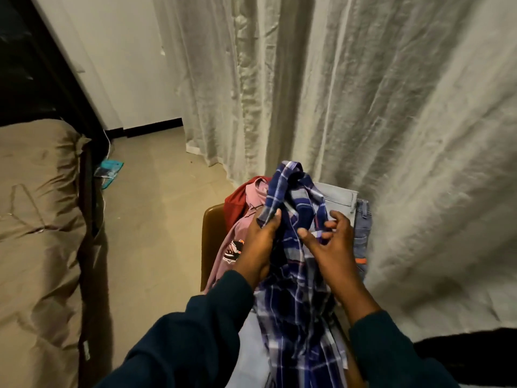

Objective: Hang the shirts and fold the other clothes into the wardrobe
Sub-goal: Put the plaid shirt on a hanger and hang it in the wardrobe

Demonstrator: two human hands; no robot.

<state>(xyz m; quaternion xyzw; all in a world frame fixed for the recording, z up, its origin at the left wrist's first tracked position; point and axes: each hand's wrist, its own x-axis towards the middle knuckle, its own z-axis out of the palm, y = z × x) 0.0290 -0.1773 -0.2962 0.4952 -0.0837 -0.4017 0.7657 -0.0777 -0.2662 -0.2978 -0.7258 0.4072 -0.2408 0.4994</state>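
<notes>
A blue checked shirt (296, 247) is held up in front of the person, above a chair (212, 236) heaped with clothes. Its bunched upper cloth is clenched in the grip of the left hand (260, 242), and a fold lower down is pinched by the right hand (333, 242). A pink garment (232, 245), a red one (237, 208) and jeans (362, 228) are piled beneath, beside a pale curtain (363, 107).

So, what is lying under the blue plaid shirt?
Under the plaid shirt: a pink garment, a red one, pale grey trousers and jeans. The chair seat is covered.
</notes>
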